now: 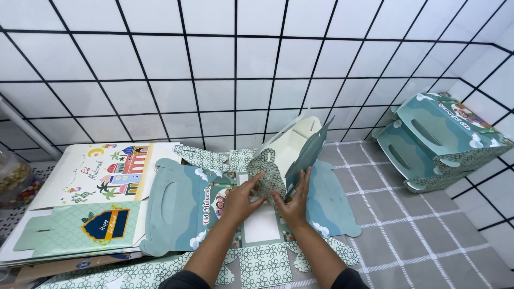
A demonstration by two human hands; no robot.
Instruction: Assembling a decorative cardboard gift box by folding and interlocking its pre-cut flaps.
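A teal printed cardboard gift box [292, 152] is half folded on the grey checked cloth [417, 235]. Its far panels stand upright, showing a white inside, while the near panels lie flat. My left hand [242, 199] grips a patterned side flap of this box and lifts it. Beside it, my right hand [294, 200] presses against the teal upright panel. The two hands almost touch at the flap.
A stack of flat, unfolded boxes [91, 214] lies to the left. A finished teal box [439, 139] rests tilted in the right corner against the white tiled wall [225, 64]. A clear jar of snacks [13, 182] sits at the far left.
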